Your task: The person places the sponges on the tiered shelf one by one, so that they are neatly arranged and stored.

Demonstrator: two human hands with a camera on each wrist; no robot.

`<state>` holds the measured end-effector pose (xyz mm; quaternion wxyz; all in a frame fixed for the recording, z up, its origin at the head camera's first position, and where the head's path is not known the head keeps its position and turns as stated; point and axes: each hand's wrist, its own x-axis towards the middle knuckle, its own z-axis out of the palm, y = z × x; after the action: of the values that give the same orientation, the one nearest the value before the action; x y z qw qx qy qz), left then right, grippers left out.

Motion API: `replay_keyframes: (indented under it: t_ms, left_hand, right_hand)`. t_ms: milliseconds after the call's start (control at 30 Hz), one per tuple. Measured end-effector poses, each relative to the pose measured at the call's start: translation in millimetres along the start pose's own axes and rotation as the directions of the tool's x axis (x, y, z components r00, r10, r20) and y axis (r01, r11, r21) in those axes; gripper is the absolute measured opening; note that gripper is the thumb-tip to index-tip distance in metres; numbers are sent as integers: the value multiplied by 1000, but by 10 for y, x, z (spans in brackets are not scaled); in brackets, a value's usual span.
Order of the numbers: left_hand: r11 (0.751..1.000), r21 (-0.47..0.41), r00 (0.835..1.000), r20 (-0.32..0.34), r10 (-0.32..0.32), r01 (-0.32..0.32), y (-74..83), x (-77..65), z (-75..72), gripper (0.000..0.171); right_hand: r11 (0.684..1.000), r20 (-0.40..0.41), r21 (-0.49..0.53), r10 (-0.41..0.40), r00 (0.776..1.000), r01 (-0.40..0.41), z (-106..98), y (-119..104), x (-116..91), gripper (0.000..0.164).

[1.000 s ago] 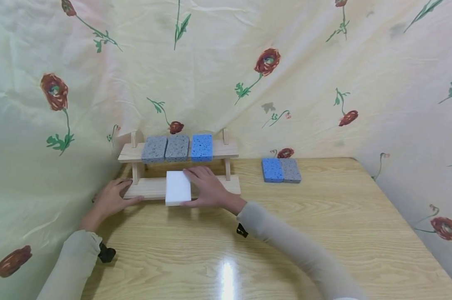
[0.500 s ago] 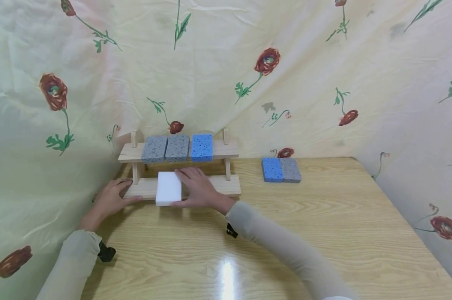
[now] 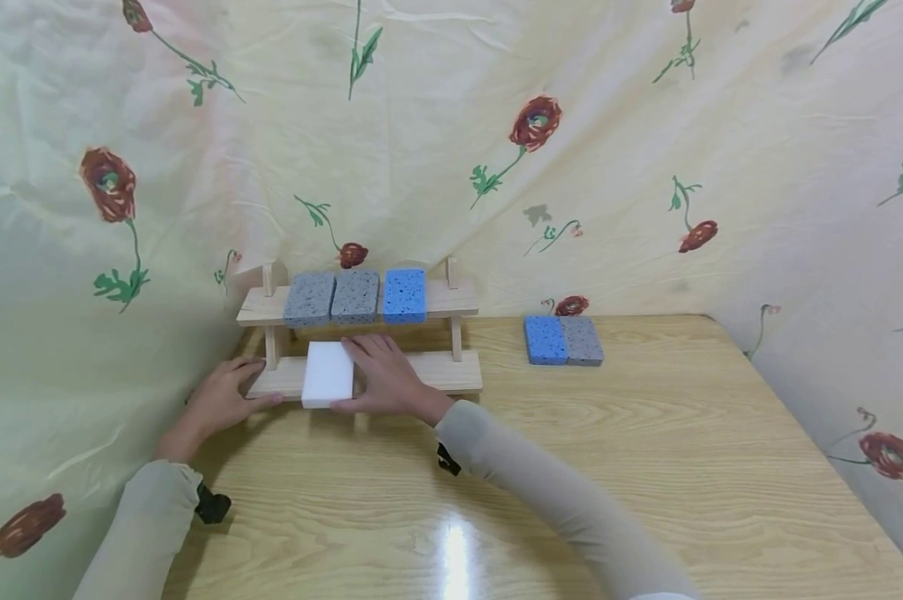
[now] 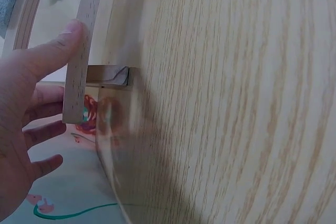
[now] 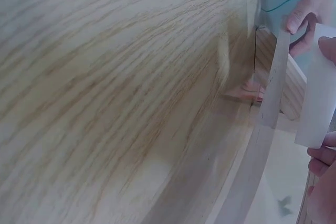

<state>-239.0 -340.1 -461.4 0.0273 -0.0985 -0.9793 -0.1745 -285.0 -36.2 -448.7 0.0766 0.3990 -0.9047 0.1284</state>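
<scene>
My right hand [image 3: 386, 380] holds a white rectangular sponge [image 3: 327, 375] over the lower board [image 3: 444, 372] of a small two-tier wooden shelf. Its thumb is at the near edge of the sponge and its fingers at the far edge, as the right wrist view also shows. At the left end of that board, my left hand [image 3: 222, 398] grips the wood, thumb [image 4: 71, 32] on the front edge and fingers round the end. On the upper board [image 3: 451, 297] lie two grey speckled sponges [image 3: 310, 298] and a blue speckled sponge [image 3: 404, 296].
On the table [image 3: 646, 433], right of the shelf, another blue sponge [image 3: 546, 340] and a grey sponge [image 3: 582, 341] lie side by side. Flowered cloth [image 3: 421, 150] hangs behind the table and along both sides, close to the left hand.
My right hand has moved left along the lower board with the white sponge, from near its middle toward the left hand. The left hand has stayed in place.
</scene>
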Motion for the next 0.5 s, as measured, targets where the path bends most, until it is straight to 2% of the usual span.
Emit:
replay_keyframes:
  t_ms: [267, 500]
  left_hand:
    - [1000, 5, 1000, -1, -6, 6, -9, 3, 1, 89]
    - [1000, 10, 1000, 12, -12, 12, -7, -3, 10, 90]
  right_hand:
    - [999, 30, 13, 43, 999, -43, 50, -41, 79, 108]
    - [999, 11, 10, 39, 999, -39, 120, -59, 126, 107]
